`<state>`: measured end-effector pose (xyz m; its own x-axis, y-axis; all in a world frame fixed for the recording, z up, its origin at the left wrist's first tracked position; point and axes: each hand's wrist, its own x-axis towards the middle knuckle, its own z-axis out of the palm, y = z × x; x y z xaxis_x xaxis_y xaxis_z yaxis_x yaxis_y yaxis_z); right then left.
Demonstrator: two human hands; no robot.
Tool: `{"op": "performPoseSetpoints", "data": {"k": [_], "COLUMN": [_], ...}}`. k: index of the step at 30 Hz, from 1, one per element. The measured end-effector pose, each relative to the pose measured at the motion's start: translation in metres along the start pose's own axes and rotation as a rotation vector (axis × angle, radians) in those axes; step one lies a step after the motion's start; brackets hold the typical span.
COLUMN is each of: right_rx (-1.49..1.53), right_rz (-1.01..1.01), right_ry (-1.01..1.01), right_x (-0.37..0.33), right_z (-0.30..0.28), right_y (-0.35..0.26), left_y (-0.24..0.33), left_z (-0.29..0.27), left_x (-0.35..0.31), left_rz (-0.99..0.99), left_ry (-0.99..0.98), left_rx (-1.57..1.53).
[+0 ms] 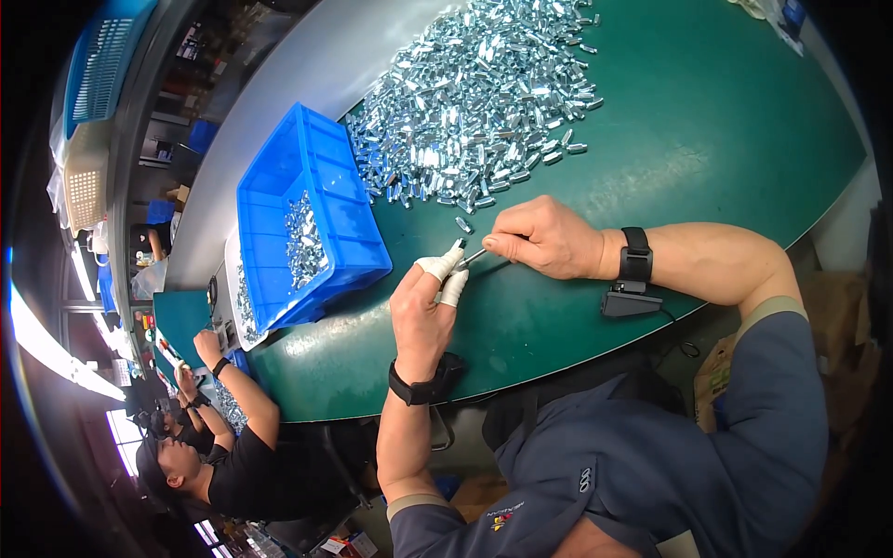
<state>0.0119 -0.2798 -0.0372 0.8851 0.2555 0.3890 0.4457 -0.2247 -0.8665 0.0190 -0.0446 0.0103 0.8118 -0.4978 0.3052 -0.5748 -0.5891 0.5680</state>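
Dark blue shirt (642,456), short-sleeved with tan cuffs: worn by the person, filling the lower edge.

Left hand (420,316): black band (423,381) at the wrist; white wraps (454,288) on several fingers. Fingers drawn together in a narrow pinch, apparently on a small metal piece (462,265), though the wraps cover much of it and its form cannot be made out.

Right hand (551,240): black strap (636,256) at the wrist, with a black box-shaped device (631,304) beside it. Thumb and forefinger closed on a thin metal rod (476,256), its free end reaching the left fingertips.

Bench (651,205): green top, curved by the lens, beneath both hands.

Loose metal piece (464,225): one, short and shiny, lying on the green top just beyond the left fingertips, near the right hand.

Blue bin (349,219): rectangular, tilted, left of the hands; shiny metal parts (305,246) inside. White tray (249,327): beside and partly under the bin, also bearing parts.

Heap of metal pieces (474,102): large, silvery, short and elongated, spread over the bench beyond the hands and beside the bin.

Co-worker (246,474): black top, dark cap, seated at the left, forearms raised; another person (177,423) partly visible behind.

Blue basket (100,70) and beige basket (86,186): stacked openwork containers, far left.
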Motion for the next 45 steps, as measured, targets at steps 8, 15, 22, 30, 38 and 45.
{"op": "performPoseSetpoints", "data": {"k": [8,15,22,30,38,45], "right_rx": [0.069,0.120,0.425,0.358,0.221,0.098], "right_rz": [-0.054,0.030,0.342,0.327,0.226,0.141], "right_ry": [0.007,0.050,0.224,0.156,0.130,0.037], "right_x": [0.001,0.001,0.007,0.007,0.004,0.002], "right_z": [0.008,0.002,-0.004,0.000,0.003,0.005], "right_y": [-0.001,-0.006,-0.004,0.000,0.004,0.007], "left_y": [-0.003,0.006,-0.010,-0.021,-0.019,-0.012], "left_z": [0.008,-0.030,-0.115,-0.021,-0.003,0.000], "left_x": [0.001,0.003,0.032,0.008,-0.006,-0.012], "left_rz": [0.033,0.107,0.123,0.045,-0.097,-0.094], "left_ry": [-0.038,0.013,0.353,-0.058,-0.104,-0.017], "left_rx": [0.005,0.172,0.554,0.462,0.252,-0.011]}}
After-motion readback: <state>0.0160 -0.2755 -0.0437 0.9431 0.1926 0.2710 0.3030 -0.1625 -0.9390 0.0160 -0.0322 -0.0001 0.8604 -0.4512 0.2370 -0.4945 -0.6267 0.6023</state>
